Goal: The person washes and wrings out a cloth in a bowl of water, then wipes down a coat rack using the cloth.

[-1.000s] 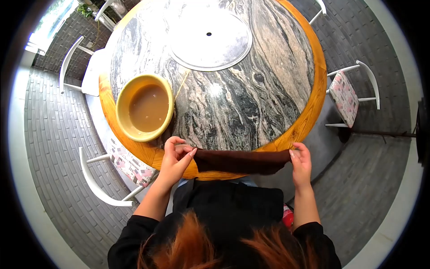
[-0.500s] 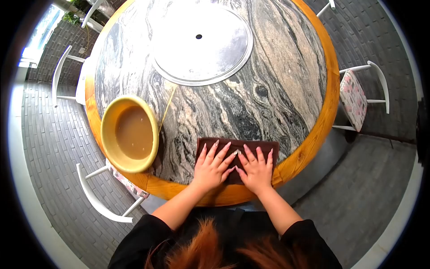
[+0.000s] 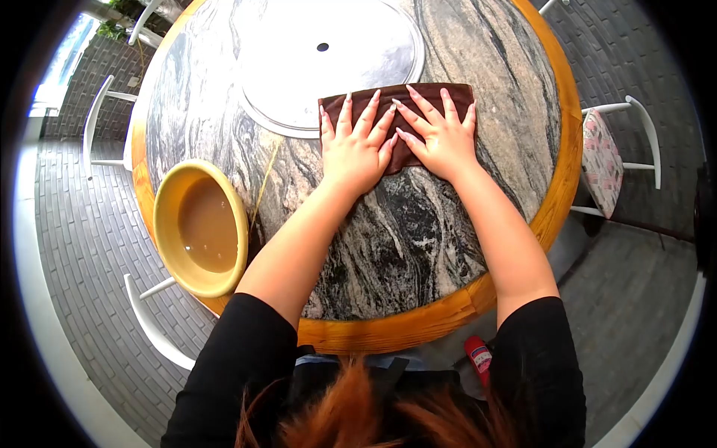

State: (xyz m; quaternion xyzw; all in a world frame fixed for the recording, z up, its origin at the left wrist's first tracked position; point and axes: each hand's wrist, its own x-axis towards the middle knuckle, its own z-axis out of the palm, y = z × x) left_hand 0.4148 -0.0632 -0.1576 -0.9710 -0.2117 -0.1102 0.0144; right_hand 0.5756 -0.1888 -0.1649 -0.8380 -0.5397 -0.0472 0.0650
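Note:
A dark brown cloth [image 3: 400, 152] lies flat on the marble table top [image 3: 403, 246], its far left part at the edge of the round metal disc [image 3: 276, 82]. My left hand [image 3: 354, 149] presses on the left half of the cloth with its fingers spread. On the right half, my right hand [image 3: 442, 138] also lies flat, fingers apart. The two thumbs are close together over the middle of the cloth. Neither hand grips anything.
A yellow basin [image 3: 166, 224] of cloudy brown water stands at the table's left edge, a thin straw-coloured strip [image 3: 265, 183] beside it. White chairs [image 3: 153, 328] surround the wooden rim [image 3: 396, 334]. A red slipper [image 3: 479, 357] shows below the table.
The cloth, first held stretched at the near rim, was laid flat on the table. Both hands have since pushed it away from me, up to the metal disc.

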